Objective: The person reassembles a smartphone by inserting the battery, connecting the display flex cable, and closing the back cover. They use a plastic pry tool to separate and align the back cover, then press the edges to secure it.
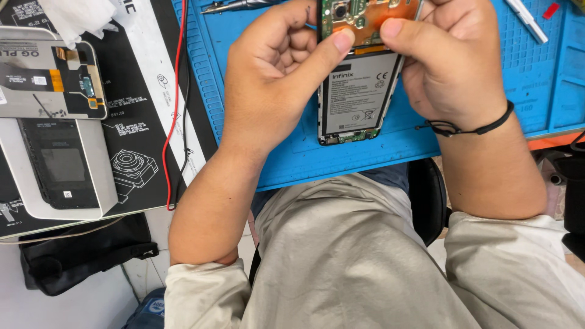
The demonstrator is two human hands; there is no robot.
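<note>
1. Phone (359, 91), back cover off, lies on the blue mat (292, 152) at twelve o'clock; it may slide off the bench edge.
2. Left hand (274, 79) and right hand (445, 61) press thumbs together, pinching the orange flex (372, 30); it may tear.
3. Battery (361, 91) may get punctured.

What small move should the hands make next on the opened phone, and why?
Probably a gentle lift or peel at the orange strip with the thumbs. The left hand and right hand both grip the opened phone over the blue mat, thumb tips pressed side by side at the strip's lower edge, just above the battery. No tool is in either hand.
</note>
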